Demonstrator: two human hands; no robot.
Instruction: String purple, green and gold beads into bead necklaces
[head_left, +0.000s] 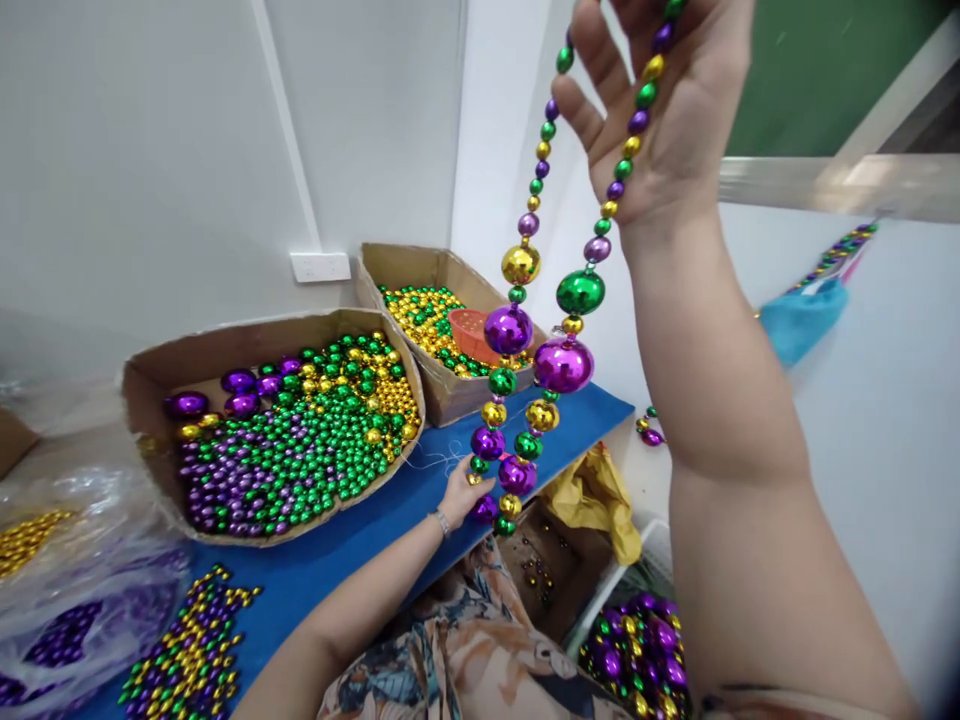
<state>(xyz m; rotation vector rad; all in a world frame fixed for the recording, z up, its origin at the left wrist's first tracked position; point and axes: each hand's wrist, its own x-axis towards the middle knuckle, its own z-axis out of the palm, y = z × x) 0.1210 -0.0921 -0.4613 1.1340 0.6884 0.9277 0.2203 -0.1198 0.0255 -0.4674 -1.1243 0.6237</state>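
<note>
A long bead necklace [563,364] in shiny green, gold and purple hangs in two strands, with small beads above and larger round ones below. Raised at the top of the view, my right hand [660,110] holds it up; the fingertips and the top of the loop run out of the frame. Lower down, my left hand [457,497] pinches the necklace near its bottom beads, and a bracelet circles that wrist. Thin clear thread [439,455] lies loosely on the blue table [337,560] beside the left hand.
A cardboard box [142,400] of mixed beads stands on the table. Behind it, another box [450,400] holds beads and an orange basket [472,335]. Loose beads [191,650] and plastic bags [120,610] lie at left. Finished-looking beads [637,650] fill a container below right.
</note>
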